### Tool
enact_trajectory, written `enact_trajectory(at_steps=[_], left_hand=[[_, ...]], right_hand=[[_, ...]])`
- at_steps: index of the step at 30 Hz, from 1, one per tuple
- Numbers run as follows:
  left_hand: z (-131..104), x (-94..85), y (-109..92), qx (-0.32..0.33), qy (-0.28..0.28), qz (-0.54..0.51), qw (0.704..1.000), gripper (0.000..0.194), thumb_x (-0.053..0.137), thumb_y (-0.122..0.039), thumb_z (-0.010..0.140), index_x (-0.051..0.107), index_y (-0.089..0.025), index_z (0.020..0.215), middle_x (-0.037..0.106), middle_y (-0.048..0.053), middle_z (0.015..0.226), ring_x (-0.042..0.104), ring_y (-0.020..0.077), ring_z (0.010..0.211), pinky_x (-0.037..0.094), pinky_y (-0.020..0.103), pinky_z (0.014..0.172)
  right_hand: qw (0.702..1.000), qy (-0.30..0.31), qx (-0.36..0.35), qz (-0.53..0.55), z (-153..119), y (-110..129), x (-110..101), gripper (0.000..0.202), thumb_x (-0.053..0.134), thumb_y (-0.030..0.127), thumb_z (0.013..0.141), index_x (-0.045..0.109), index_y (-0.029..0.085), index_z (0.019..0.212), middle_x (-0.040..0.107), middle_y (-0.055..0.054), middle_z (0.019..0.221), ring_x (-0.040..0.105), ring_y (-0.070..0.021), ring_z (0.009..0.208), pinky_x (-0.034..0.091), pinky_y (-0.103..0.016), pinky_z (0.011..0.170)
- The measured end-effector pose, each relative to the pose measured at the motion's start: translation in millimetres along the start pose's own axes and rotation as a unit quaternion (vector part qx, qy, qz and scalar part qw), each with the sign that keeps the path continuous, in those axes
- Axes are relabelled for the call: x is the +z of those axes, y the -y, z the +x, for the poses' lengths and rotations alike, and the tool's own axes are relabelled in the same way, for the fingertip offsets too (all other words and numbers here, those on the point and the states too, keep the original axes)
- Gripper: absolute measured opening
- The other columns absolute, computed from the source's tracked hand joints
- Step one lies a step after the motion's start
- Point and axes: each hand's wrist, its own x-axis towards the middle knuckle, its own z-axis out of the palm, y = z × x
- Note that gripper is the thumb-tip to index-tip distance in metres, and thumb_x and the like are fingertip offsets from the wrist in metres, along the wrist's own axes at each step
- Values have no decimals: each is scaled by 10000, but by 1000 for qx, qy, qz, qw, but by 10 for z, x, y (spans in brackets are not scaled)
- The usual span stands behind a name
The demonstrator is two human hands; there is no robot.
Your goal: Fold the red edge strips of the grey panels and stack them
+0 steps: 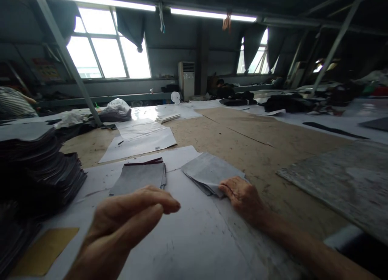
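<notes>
My right hand (241, 195) is closed on the near right edge of a small stack of grey fabric pieces (209, 170), which lies on white paper with its layers slightly fanned. Closer to me, my left hand (127, 217) hovers above the paper, its fingers stretched forward and the thumb alongside them. I see nothing held in it. Just beyond that hand sits a second stack of grey fabric pieces (139, 175), with a dark red strip showing along its back edge. My left hand hides part of its near side.
Tall piles of dark fabric pieces (45, 162) stand at the left, near a yellowish card (45, 251). White paper sheets (139, 144) lie farther back on the brown tabletop (230, 130). A mottled grey slab (339, 179) covers the right side. A slanted metal pole (68, 57) rises at the left.
</notes>
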Motion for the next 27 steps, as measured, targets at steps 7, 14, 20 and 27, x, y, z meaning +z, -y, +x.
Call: enact_trajectory(at_steps=[7, 14, 20, 27], left_hand=[[184, 507, 347, -46, 164, 97, 981, 190, 547, -276, 740, 693, -234, 855, 678, -8, 816, 589, 155, 758, 442, 261, 703], [477, 818, 564, -50, 145, 105, 983, 245, 483, -240, 749, 682, -169, 874, 680, 25, 789, 598, 153, 690, 436, 234, 603], [416, 977, 696, 64, 132, 136, 980, 330, 481, -134, 717, 633, -164, 1008, 620, 55, 973, 556, 156, 784, 444, 268, 728], [430, 1014, 756, 155, 147, 174, 961, 306, 480, -119, 750, 603, -169, 1026, 602, 64, 1025, 550, 180, 873, 458, 309, 790]], right_hand=[[991, 99, -74, 45, 58, -57, -274, 195, 681, 280, 701, 639, 168, 855, 638, -58, 921, 570, -190, 882, 452, -280, 749], [978, 121, -141, 90, 110, -338, -220, 232, 508, 176, 826, 598, 150, 1038, 655, -68, 947, 585, -174, 891, 459, -285, 796], [967, 129, -187, 116, 142, -399, -205, 332, 365, 126, 862, 516, 92, 1156, 630, -126, 1009, 571, -196, 951, 461, -330, 818], [955, 195, -175, 136, 243, -368, -364, 224, 428, 219, 872, 631, 161, 944, 648, -62, 909, 581, -143, 874, 451, -241, 804]])
